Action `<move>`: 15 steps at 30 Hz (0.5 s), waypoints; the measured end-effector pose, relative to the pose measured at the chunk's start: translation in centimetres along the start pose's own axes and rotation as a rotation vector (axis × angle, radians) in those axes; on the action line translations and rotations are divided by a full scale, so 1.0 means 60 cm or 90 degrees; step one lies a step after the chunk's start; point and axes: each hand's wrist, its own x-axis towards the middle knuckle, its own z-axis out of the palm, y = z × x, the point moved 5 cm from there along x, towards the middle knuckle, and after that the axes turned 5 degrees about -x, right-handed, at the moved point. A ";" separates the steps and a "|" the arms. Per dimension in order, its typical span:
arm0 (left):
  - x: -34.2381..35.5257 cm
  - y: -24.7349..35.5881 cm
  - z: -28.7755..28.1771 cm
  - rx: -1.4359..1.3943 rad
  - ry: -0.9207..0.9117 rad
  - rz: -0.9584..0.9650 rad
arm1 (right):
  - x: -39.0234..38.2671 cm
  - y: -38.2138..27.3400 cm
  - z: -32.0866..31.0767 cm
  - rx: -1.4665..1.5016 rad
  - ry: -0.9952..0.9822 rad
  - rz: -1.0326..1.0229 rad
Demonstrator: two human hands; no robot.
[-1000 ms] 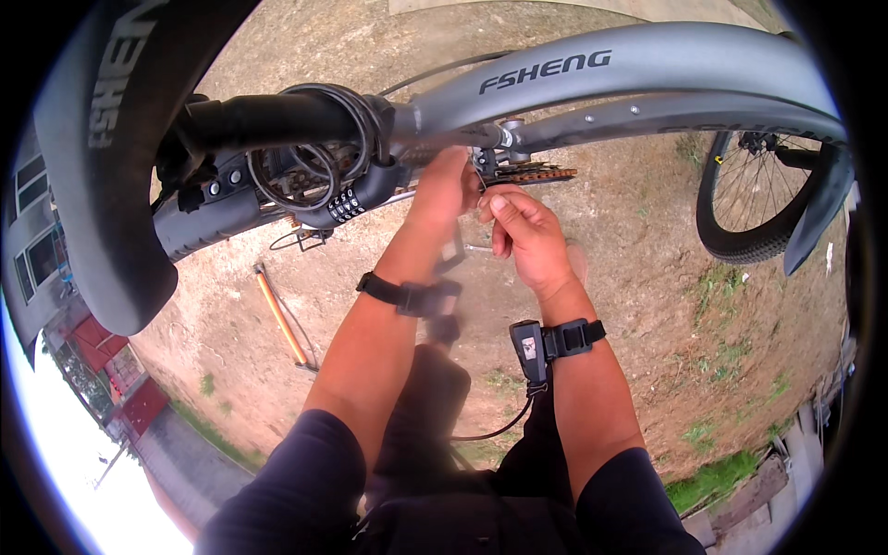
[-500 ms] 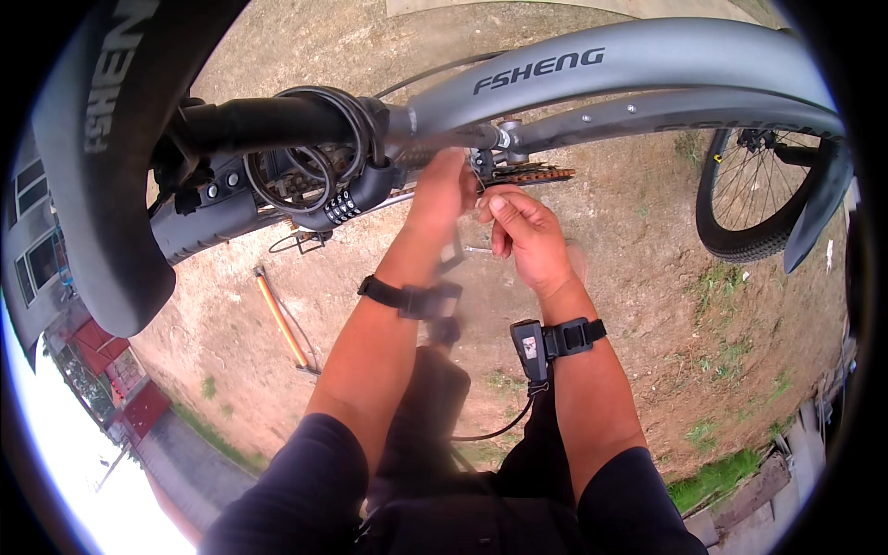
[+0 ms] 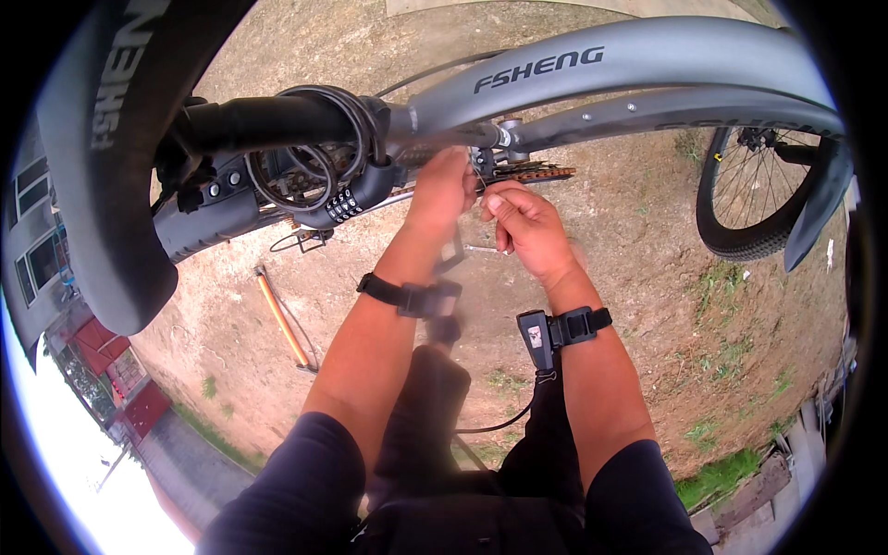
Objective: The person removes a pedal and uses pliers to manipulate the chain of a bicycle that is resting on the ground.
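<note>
A grey bicycle frame (image 3: 546,67) spans the upper part of the view. Beneath it, my left hand (image 3: 442,188) is at the front derailleur (image 3: 483,161), its fingers drawn together and partly hidden by a blurry smear. Just below the chainring (image 3: 541,174), my right hand (image 3: 525,224) has thumb and forefinger pinched together, close to the left fingertips. A thin wire-like line shows near the derailleur, but what either hand grips is too small to make out.
A coiled cable lock (image 3: 338,199) hangs by the seat post. The black saddle (image 3: 116,213) fills the upper left. On the dirt ground lie an orange-handled tool (image 3: 282,317) and a small metal wrench (image 3: 481,248). The front wheel (image 3: 763,199) stands at right.
My right hand and forearm have shifted slightly to the right, the fingers still pinched. My left hand stays nearly in place at the derailleur.
</note>
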 end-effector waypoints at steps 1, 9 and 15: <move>0.001 0.000 0.000 0.001 -0.001 -0.001 | 0.002 0.000 0.001 -0.013 0.002 -0.016; -0.002 -0.006 -0.011 0.049 0.017 0.044 | 0.003 -0.002 0.005 -0.064 0.004 -0.036; -0.030 -0.003 -0.031 0.078 0.046 0.071 | 0.007 0.006 0.004 -0.095 0.018 -0.058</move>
